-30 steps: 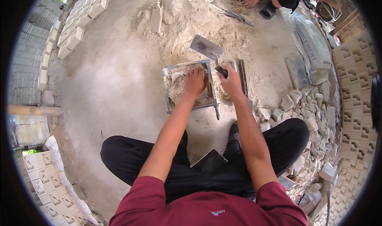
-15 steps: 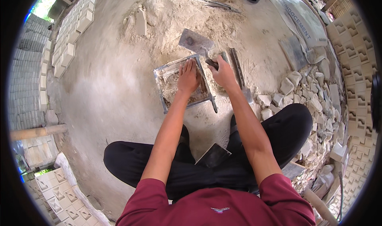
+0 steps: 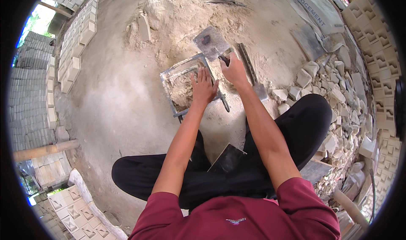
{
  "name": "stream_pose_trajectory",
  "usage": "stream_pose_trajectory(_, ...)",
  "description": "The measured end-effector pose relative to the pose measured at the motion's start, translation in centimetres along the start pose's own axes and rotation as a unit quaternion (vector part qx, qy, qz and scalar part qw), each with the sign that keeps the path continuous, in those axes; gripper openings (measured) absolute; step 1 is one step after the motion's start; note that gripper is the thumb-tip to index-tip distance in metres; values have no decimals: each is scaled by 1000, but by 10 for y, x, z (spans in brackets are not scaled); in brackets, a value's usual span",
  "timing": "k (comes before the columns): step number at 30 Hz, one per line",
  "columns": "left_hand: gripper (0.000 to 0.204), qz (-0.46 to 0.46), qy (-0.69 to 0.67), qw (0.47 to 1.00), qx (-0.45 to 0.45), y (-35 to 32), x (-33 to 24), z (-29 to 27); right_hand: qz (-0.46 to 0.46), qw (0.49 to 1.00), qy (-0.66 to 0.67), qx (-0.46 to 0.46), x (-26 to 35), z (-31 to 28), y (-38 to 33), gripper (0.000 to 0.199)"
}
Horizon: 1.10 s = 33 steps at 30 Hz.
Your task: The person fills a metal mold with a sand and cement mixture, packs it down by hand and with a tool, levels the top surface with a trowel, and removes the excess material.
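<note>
Currently, 1 rectangular metal frame (image 3: pixel 168 94) sits on the floor (image 3: pixel 110 100) and contains pale, loose mix (image 3: pixel 179 87) with an uneven surface. The left hand (image 3: pixel 204 87) lies palm down over the frame's right half, fingers extended and slightly spread, nothing visibly grasped; contact beneath the palm cannot be told. The right hand (image 3: pixel 234 68) is closed around the handle of 1 trowel (image 3: pixel 210 43), whose blade extends to just beside the frame's far right corner. Compared with 0.5 s earlier, the left thumb now stands out from the fingers; the right-hand grip is unchanged. Leftward, floor spans from the frame to stacked pale blocks (image 3: pixel 78 37). A powder pile (image 3: pixel 177 20) bounds the far side; a metal bar (image 3: pixel 248 64) and rubble (image 3: pixel 338 96) bound the right.
</note>
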<state>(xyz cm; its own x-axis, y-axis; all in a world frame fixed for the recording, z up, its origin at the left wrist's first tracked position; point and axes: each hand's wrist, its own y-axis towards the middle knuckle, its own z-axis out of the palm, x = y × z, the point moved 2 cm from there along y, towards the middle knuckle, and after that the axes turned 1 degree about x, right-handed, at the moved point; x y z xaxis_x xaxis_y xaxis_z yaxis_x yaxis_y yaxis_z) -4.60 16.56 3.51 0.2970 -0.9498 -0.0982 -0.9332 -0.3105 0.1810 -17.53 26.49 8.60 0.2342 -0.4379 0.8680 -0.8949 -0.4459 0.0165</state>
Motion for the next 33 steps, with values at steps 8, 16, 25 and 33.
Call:
stream_pose_trajectory(8, 59, 11, -101, 982, 156, -30, -21, -23, 20, 1000, -3, -7, -15, -10, 1, 33)
stream_pose_trajectory(16, 59, 52, 34, 997, 54, -38, -19, -2, 25, 1000, -6, 16, -9, 3, 0, 36)
stream_pose_trajectory(25, 53, -28, -71, 996, -37, -40, -4, -26, 15, 1000, -7, 26, 3, 12, -7, 34)
stream_pose_trajectory(33, 64, -211, -42, 977, -7, -78, 87, -25, -13, 999, -7, 39, 9, 23, -8, 32)
